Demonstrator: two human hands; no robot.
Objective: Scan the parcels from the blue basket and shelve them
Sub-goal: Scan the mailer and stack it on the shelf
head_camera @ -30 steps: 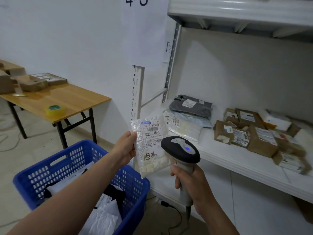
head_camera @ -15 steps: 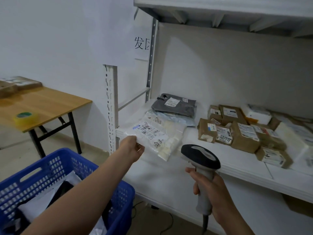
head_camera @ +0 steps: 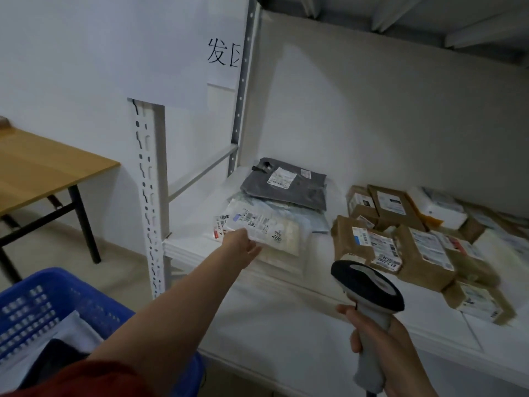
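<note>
My left hand (head_camera: 242, 247) reaches over the white shelf (head_camera: 286, 305) and holds the near edge of a clear bubble parcel (head_camera: 269, 230) with a white label marked 007. The parcel lies flat, low over other clear bags at the shelf's left end; whether it rests on them I cannot tell. My right hand (head_camera: 380, 348) grips the grey handle of a barcode scanner (head_camera: 366, 287) with a black head, held in front of the shelf edge. The blue basket (head_camera: 43, 308) sits at lower left with white and dark parcels inside.
A grey mailer bag (head_camera: 286, 187) lies behind the clear bags. Several brown cardboard parcels (head_camera: 415, 247) with labels fill the shelf's right part. A perforated shelf post (head_camera: 148, 196) stands left of my arm. A wooden table (head_camera: 37, 170) is at the far left.
My left hand has carried the bubble parcel from in front of the scanner out onto the shelf and laid it flat. The scanner has lowered and shifted right.
</note>
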